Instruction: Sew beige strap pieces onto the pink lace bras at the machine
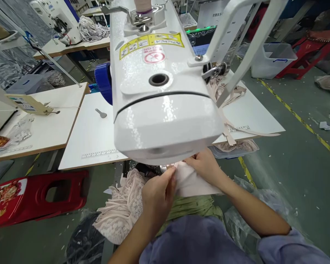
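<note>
A pale pink piece of fabric (194, 181) lies under the front of a white sewing machine (165, 121). My left hand (159, 190) pinches the near left edge of this fabric between thumb and fingers. My right hand (205, 167) grips its upper right part, close below the machine head, with the fingertips partly hidden. The needle area is covered by the machine head. Left of my left hand hangs a thick bunch of pale pink lace pieces (123, 209).
Pink fabric strips (228, 95) lie on the table right of the machine, above a plastic bin (233, 148). A small grey metal tool (101, 113) rests on the white tabletop (85, 135). A red stool (38, 198) stands at left; a clear plastic bag (264, 205) lies at right.
</note>
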The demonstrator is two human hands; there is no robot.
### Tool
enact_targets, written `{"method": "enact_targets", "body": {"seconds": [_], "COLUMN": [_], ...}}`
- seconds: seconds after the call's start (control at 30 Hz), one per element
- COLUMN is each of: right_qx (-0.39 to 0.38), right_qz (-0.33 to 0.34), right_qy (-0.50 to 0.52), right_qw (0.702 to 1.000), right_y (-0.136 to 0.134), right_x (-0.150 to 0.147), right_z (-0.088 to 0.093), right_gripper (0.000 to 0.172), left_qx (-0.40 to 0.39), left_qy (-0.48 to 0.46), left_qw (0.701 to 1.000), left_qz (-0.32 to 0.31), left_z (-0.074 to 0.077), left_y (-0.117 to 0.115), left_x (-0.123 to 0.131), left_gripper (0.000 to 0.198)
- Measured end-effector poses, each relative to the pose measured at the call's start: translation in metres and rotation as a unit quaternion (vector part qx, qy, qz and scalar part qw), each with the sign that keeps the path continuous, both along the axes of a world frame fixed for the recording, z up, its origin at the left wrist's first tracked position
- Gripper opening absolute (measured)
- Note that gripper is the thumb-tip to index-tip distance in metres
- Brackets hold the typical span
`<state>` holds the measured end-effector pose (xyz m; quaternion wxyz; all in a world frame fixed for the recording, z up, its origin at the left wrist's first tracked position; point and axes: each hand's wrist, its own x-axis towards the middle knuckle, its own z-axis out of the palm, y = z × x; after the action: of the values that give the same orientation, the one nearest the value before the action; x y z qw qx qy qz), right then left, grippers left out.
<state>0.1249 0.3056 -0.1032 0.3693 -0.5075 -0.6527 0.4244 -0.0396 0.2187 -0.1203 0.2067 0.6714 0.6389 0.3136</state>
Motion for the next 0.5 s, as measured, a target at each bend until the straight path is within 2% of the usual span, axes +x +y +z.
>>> {"method": "enact_targets", "body": {"seconds": [0.1,0.2,0.5], "right_qx": [0.027,0.051,0.065], "right_qz": [0.041,0.064,0.066], "right_qy": [-0.037,-0.077,-0.128], "right_qw": [0.998,0.994,0.987], "right_y": [0.018,0.032,0.046], "right_x": [0.001,-0.003,-0.011], "right_z": [-0.002,-0.006,-0.011], "right_gripper": [0.008,0.01,0.004], "left_qx": [0.058,0.073,0.08], "left_qy": [0.094,0.144,0.177], "left_qw": [0.993,0.986,0.981], "left_qz": [-0.032,-0.032,-0.023], "left_z": [0.0,0.001,0.0], "left_y": [0.004,0.01,0.015], "left_x": [-0.005,-0.006,-0.013], "left_gripper": [0.034,0.037,0.031]}}
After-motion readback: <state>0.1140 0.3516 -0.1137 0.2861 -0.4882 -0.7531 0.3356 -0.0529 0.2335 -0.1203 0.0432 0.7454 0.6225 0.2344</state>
